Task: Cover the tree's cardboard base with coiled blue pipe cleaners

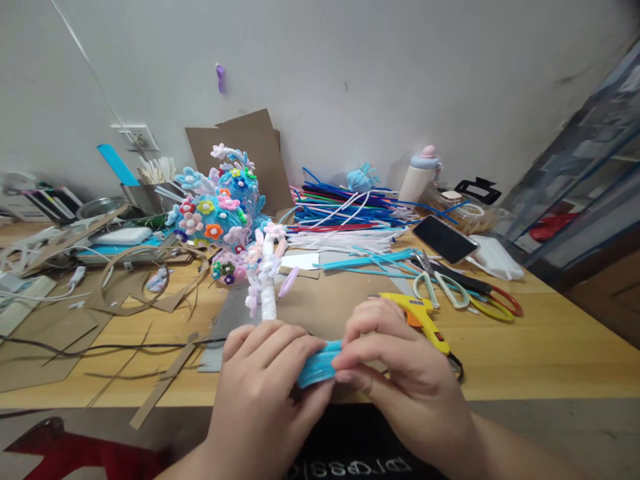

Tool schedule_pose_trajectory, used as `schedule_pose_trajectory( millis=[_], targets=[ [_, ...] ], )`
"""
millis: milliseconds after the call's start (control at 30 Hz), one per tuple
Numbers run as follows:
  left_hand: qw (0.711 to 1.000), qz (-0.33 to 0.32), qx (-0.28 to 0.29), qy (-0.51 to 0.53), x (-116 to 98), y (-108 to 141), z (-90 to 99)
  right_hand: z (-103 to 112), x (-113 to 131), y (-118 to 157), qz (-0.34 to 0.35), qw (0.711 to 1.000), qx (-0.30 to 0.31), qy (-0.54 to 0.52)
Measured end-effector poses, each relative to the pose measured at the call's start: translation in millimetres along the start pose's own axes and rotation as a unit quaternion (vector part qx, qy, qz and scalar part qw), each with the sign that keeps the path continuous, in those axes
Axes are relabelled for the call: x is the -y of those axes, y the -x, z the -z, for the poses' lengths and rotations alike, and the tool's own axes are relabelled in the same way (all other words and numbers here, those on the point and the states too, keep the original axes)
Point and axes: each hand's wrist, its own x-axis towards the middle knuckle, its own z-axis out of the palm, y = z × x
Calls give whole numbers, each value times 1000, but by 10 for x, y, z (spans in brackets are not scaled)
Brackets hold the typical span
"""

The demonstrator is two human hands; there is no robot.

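Observation:
A light blue fuzzy piece (319,365), seemingly made of pipe cleaners, is held between both hands at the table's front edge. My left hand (267,380) wraps round its left part, fingers curled over the top and thumb below. The fingertips of my right hand (400,363) pinch its right end. Just beyond my left hand rises a white wrapped stem (269,297) with pale pink and lilac flowers. Behind it to the left is a blue form (213,213) covered with many coloured flowers.
A yellow glue gun (423,320) lies beside my right hand, with white-handled scissors (445,287) behind it. A phone (445,239) is farther right. Bundled pipe cleaners (345,217) lie at the back. Cardboard strips (165,383) and a black cable (125,346) are at left.

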Motion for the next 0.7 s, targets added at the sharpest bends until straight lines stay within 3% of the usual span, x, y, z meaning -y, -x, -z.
schedule_pose_trajectory(
  millis=[200,433,600,700],
  targets=[
    [999,-20,18,-24,79,33,69,23,-204,116,-146,974,-100,-144],
    [997,-48,41,-44,132,113,156,13,-353,224,-274,921,-83,-265],
    [996,-42,33,-65,193,128,150,-92,-413,339,-249,909,-30,-332],
    [996,-52,3,-69,199,124,134,-203,-425,400,-235,875,-15,-423]
  ],
)
